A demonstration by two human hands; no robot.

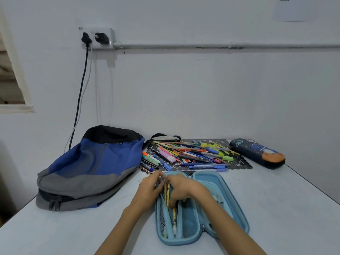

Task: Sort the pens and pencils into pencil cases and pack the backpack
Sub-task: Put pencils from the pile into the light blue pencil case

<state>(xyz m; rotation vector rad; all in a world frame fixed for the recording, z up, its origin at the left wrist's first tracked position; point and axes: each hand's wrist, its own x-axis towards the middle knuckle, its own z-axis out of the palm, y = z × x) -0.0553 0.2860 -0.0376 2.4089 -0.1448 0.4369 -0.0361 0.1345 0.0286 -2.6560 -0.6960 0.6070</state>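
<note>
Sorting step: left hand and right hand pinch pencils inside the open pencil case, near the table front edge. Next move, likely: seat them flat.

We see a backpack in blue, grey and black; open pencil case light blue; closed pencil case navy with orange, space print; pens multicoloured on black lacy mat; pencils yellow, patterned; desk white.
</note>
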